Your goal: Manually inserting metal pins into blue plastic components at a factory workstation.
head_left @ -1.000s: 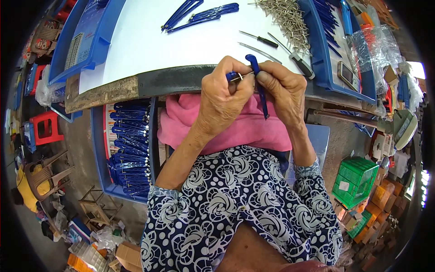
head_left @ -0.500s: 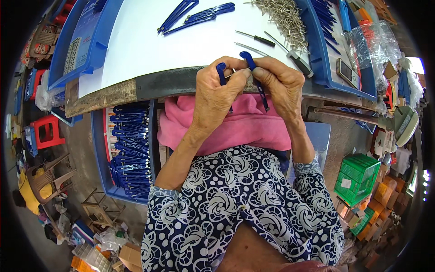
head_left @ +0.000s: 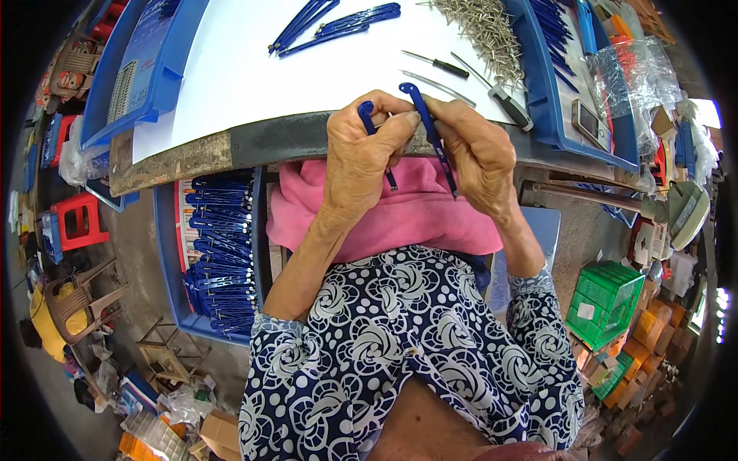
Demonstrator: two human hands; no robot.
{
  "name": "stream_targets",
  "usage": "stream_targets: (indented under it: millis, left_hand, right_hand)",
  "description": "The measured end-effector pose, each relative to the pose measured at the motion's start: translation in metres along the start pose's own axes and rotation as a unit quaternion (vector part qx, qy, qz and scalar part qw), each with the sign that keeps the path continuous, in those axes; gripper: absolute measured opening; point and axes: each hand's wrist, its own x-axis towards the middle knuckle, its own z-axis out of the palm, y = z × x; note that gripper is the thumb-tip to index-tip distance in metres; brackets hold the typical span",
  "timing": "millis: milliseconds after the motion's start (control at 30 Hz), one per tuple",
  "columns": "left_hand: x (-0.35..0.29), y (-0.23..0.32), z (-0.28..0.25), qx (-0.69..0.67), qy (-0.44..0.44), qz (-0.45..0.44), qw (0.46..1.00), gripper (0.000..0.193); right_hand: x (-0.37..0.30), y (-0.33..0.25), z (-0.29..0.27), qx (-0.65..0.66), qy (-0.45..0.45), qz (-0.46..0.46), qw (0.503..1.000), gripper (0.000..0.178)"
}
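Both hands are raised at the table's front edge, above a pink cloth (head_left: 323,219) on my lap. My left hand (head_left: 354,165) is closed around a slim blue strip (head_left: 367,115) with a rounded head; its lower tip shows below the fingers. In my right hand (head_left: 480,157) a second blue strip (head_left: 423,115) is pinched, tilted, its rounded head with a small hole pointing up and its narrow end down. My left thumb and fingertips reach close to this second strip; whether they touch it I cannot tell. Several similar blue strips (head_left: 338,29) lie on the white tabletop.
Beyond my right hand lie a heap of small metal pins (head_left: 488,38), a black-handled screwdriver (head_left: 450,67), a grey-handled one (head_left: 511,107) and a thin metal rod (head_left: 438,86). Blue trays flank the tabletop (head_left: 254,69). A blue bin (head_left: 173,284) of blue strips stands lower left.
The right hand's strip has shifted slightly left and up, and the right thumb has drawn back from it. The left hand has moved a little left, still holding its strip.
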Motion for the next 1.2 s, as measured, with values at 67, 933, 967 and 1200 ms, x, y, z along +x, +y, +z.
stream_targets:
  millis: [67, 933, 967, 1200]
  left_hand:
    - [0.000, 0.000, -0.001, -0.010, 0.000, -0.010, 1.000, 0.003]
    - [0.001, 0.002, 0.011, 0.106, -0.097, -0.005, 0.990, 0.005]
    - [0.001, 0.003, 0.012, 0.106, -0.097, -0.004, 0.990, 0.005]
    - [0.003, 0.004, 0.018, 0.211, -0.120, 0.084, 0.966, 0.006]
  right_hand:
    - [0.000, 0.003, -0.007, -0.024, -0.042, -0.030, 0.998, 0.025]
    - [-0.005, 0.016, -0.033, -0.213, -0.074, -0.263, 0.938, 0.044]
    - [-0.006, 0.016, -0.033, -0.213, -0.073, -0.263, 0.938, 0.044]
    - [-0.007, 0.006, -0.035, -0.056, -0.069, -0.062, 0.994, 0.011]
